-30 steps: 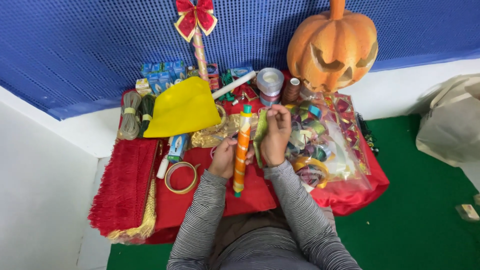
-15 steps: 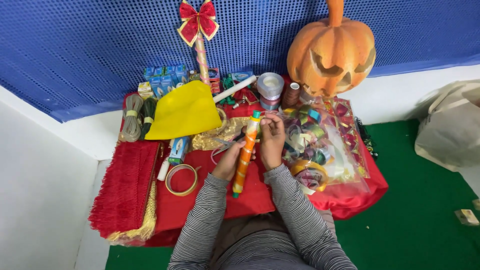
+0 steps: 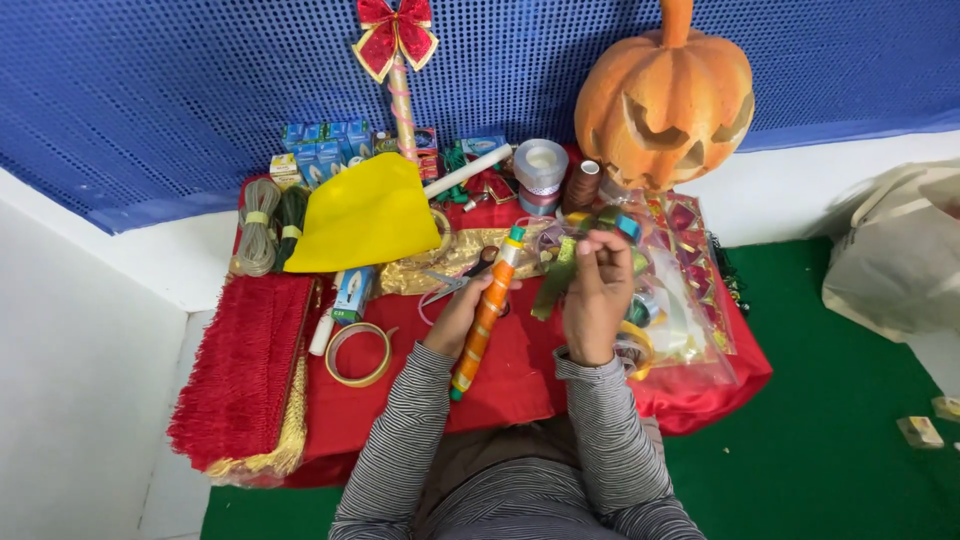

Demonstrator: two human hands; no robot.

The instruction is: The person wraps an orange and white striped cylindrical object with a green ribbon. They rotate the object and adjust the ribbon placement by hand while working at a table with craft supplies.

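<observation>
Landmark: one carved orange pumpkin [image 3: 664,95] stands against the blue dotted wall at the back right of the red cloth [image 3: 500,385].
Left hand [image 3: 462,305]: closed around one orange patterned tube [image 3: 485,312], which is held tilted, its green cap up toward the pumpkin and its lower end toward the person's lap.
Right hand [image 3: 597,290]: raised below and just left of the pumpkin, fingers pinched shut on one olive-green ribbon strip [image 3: 556,278] that hangs down beside the tube; whether it also touches the small things above it I cannot tell.
Tape rolls: one grey roll [image 3: 541,166] just left of the pumpkin; one clear-brown ring [image 3: 358,353] lying flat, well to the lower left of it.
Thread: one brown spool [image 3: 583,184] touching or just beside the pumpkin's left base.
Yellow felt [image 3: 368,216]: one sheet, far left of the pumpkin, lying over the cloth.
Bow: one red bow [image 3: 397,28] on a pink stick, left of the pumpkin, leaning on the wall.
Cord bundles: two, one pale [image 3: 258,228] and one dark green [image 3: 291,214], at the far left.
Red fringe [image 3: 243,365]: one folded length with gold trim, at the far lower left.
Clear bag [image 3: 678,300]: one, under the pumpkin's front, full of coloured trims.
Scissors [image 3: 452,282]: one pair, just left of the tube's cap.
</observation>
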